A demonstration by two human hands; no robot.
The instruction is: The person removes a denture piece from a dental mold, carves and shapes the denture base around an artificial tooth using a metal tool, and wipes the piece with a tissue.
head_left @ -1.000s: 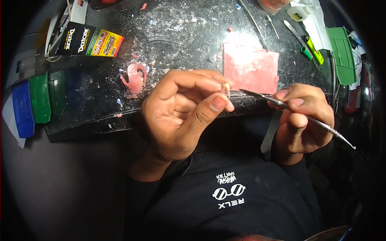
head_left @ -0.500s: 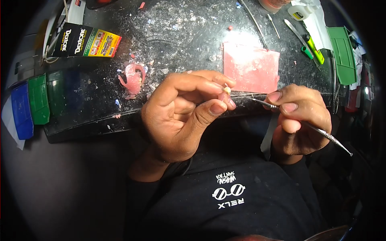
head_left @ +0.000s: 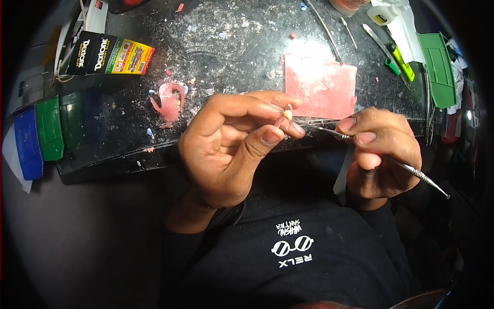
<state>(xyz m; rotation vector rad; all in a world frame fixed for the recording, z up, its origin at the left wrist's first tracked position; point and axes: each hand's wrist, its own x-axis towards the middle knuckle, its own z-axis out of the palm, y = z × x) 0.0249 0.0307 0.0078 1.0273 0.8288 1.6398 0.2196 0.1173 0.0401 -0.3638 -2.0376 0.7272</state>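
Two hands at work above the near edge of the surface (head_left: 247, 56), each in a pinch: the left hand (head_left: 226, 149) grips a small pale-topped piece (head_left: 287, 114) between thumb and fingers, held up in the air; the right hand (head_left: 383, 149) grips a slim metal tool (head_left: 338, 134) like a pen, its tip near the piece, contact not certain. Handling estimate: piece very light; pale top probably hard and slick, pinkish part below perhaps waxy, liable to dent or smear if squeezed. Best hold likely low on the pink part with fingertip pressure only, pale top left exposed. Tool judged stiff; ridged sections should give purchase. Containers: Dextone box (head_left: 110, 54), printed "instant glue", at left, contents not visible; blue bin (head_left: 28, 144) and green bin (head_left: 50, 129) side by side at far left, insides not readable; second green container (head_left: 437, 72) at right, whitish material beside it, whether inside cannot tell; tub (head_left: 351, 5) at top edge, cut off by frame, reddish tint, contents unclear.
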